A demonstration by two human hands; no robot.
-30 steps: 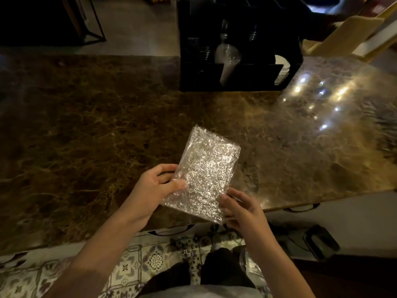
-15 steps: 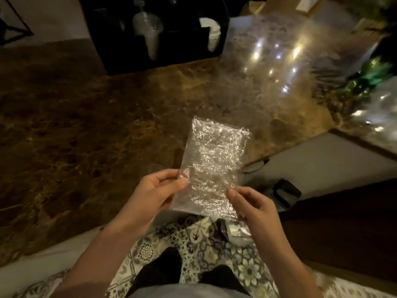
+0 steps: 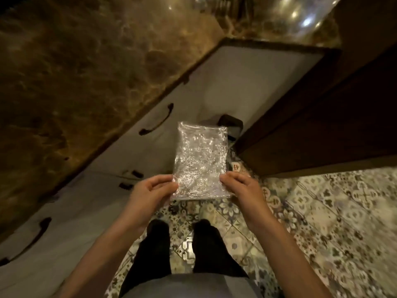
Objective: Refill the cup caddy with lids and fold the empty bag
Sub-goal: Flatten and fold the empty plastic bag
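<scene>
Two hands hold one folded bag [image 3: 200, 163], a crinkled clear-plastic rectangle raised over the patterned floor tiles [image 3: 335, 211], beside the marble counter [image 3: 75, 72] and not resting on it. The left hand [image 3: 148, 194] pinches the bag's lower left edge between thumb and fingers; the right hand [image 3: 242, 188] pinches the lower right edge the same way, and most of the bag stands free above both grips. The film looks very light, soft and slick, with creases that would likely spring open if either pinch loosens. It seems unlikely to break but could slide between dry fingers. The firmest hold appears to be on the stacked edges beside each grip, where the layers lie doubled. The cup caddy is out of view.
</scene>
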